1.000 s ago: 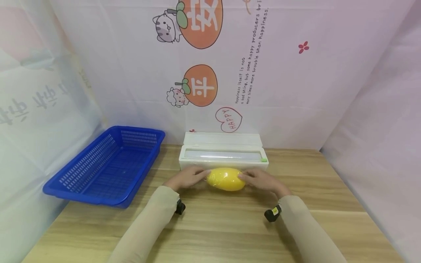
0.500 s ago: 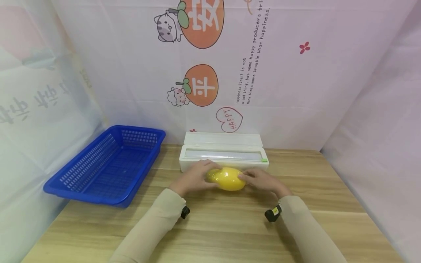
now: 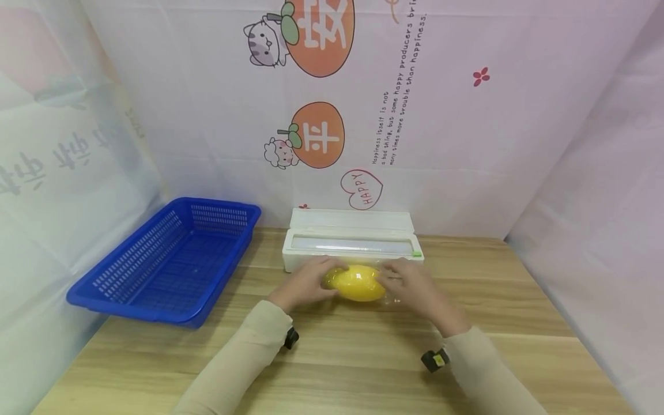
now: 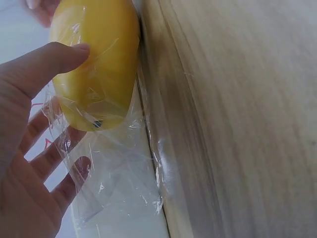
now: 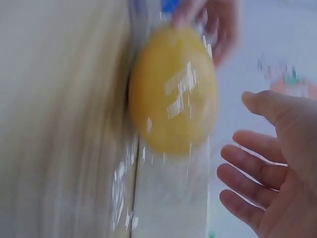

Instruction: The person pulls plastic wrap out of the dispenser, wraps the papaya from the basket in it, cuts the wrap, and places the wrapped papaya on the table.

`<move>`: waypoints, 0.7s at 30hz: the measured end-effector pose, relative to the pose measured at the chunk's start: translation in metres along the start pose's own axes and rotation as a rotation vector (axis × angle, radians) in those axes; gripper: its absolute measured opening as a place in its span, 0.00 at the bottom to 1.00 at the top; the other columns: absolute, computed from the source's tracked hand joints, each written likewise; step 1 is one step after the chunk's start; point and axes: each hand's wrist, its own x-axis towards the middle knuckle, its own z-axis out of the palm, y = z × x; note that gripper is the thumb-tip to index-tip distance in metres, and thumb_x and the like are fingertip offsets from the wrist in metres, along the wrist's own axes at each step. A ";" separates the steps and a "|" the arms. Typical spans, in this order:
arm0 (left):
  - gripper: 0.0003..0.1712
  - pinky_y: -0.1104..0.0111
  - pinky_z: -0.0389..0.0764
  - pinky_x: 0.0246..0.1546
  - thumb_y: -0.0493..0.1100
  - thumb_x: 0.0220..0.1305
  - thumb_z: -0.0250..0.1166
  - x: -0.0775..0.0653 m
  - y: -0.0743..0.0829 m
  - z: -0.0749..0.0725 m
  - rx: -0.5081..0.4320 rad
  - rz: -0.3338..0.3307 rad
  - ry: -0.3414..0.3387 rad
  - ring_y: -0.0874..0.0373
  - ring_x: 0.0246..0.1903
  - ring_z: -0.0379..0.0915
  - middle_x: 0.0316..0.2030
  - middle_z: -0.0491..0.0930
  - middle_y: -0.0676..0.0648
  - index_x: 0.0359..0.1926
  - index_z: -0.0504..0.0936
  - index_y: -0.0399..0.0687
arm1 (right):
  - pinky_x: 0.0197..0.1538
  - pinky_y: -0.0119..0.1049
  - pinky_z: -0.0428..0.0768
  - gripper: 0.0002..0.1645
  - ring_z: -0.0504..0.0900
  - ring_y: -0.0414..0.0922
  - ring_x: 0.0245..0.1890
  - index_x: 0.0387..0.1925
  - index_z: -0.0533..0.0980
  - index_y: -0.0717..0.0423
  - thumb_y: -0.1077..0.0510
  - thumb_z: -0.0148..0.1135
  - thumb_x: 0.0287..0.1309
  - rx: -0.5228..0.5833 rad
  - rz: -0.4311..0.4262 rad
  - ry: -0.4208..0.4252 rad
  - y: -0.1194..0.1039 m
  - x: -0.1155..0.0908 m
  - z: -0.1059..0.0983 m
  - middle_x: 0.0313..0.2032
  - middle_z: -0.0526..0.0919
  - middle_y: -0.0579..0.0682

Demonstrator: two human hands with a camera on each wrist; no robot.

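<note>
A glossy yellow oval fruit [image 3: 359, 283], its exact kind unclear, lies in front of a white cling film dispenser [image 3: 353, 220] whose lid stands up. Clear cling film [image 4: 119, 183] wraps the fruit, with loose, wrinkled film trailing past its ends. My left hand [image 3: 306, 281] grips the fruit's left end; in the left wrist view the thumb presses on its surface and the fingers lie behind the film. My right hand [image 5: 277, 158] is beside the fruit's right end, fingers spread and apart from it in the right wrist view.
A blue plastic basket [image 3: 223, 282] stands on the wooden table [image 3: 353, 369] at the left. Behind the dispenser hangs a white printed cloth [image 3: 441, 190], and pale cloth walls rise at both sides. A green slider [image 3: 417, 253] sits at the dispenser's right end.
My left hand has moved right, further over the fruit's left end. My right hand has let go of the right end and drawn slightly back, with loose film showing there.
</note>
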 end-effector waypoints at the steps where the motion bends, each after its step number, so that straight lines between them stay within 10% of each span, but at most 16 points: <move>1: 0.32 0.63 0.66 0.66 0.50 0.59 0.75 0.000 0.000 0.000 0.000 -0.001 0.001 0.59 0.62 0.69 0.61 0.75 0.57 0.64 0.75 0.60 | 0.58 0.55 0.78 0.29 0.78 0.57 0.56 0.58 0.78 0.61 0.46 0.67 0.64 -0.059 -0.038 0.029 -0.006 -0.002 0.003 0.56 0.80 0.60; 7: 0.33 0.61 0.67 0.66 0.48 0.58 0.76 0.000 -0.001 0.001 -0.015 0.027 0.027 0.57 0.62 0.69 0.61 0.75 0.55 0.63 0.75 0.57 | 0.59 0.52 0.77 0.42 0.75 0.57 0.56 0.60 0.74 0.67 0.46 0.78 0.51 -0.222 -0.118 0.095 -0.018 -0.009 0.022 0.55 0.77 0.62; 21: 0.35 0.61 0.65 0.68 0.34 0.55 0.76 -0.004 -0.020 0.004 -0.194 0.142 0.042 0.54 0.64 0.68 0.63 0.75 0.49 0.64 0.75 0.46 | 0.60 0.54 0.76 0.39 0.75 0.56 0.57 0.60 0.73 0.64 0.55 0.79 0.49 -0.066 -0.041 0.103 0.008 -0.005 0.028 0.56 0.77 0.61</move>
